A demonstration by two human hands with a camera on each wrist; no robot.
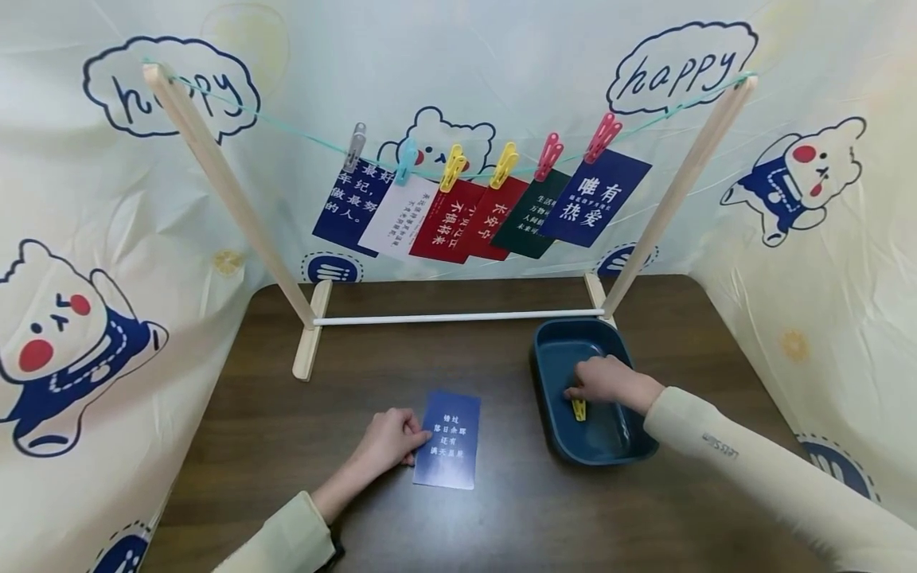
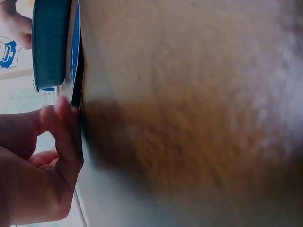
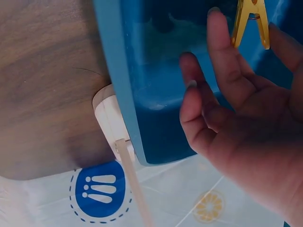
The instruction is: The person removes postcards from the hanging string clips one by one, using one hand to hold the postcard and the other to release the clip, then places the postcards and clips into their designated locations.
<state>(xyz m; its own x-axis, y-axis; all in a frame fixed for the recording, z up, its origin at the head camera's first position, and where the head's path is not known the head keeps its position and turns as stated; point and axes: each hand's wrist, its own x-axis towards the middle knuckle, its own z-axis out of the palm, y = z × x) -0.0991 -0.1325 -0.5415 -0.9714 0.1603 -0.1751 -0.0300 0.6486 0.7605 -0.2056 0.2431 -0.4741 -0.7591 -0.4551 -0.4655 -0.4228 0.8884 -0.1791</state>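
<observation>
On the table, my left hand (image 1: 390, 438) pinches the left edge of a blue card (image 1: 447, 439) with white writing. The left wrist view shows that card nearly edge-on, the thumb and fingers of the left hand (image 2: 52, 156) at its edge. Inside the dark blue tray (image 1: 566, 446), my right hand (image 1: 607, 380) has a yellow clothespin (image 1: 579, 410) between thumb and index finger. Close up in the right wrist view, the clothespin's (image 3: 252, 19) two legs lie between those fingertips, while the other fingers of the right hand (image 3: 246, 113) are loosely bent.
Behind the hands stands a wooden frame (image 1: 229, 191) with a white crossbar (image 1: 458, 317) and a sagging green string (image 1: 286, 127). Several cards (image 1: 598, 199) hang from it by coloured clothespins (image 1: 505, 163). Printed cloth (image 1: 544, 56) surrounds the brown table (image 1: 286, 477).
</observation>
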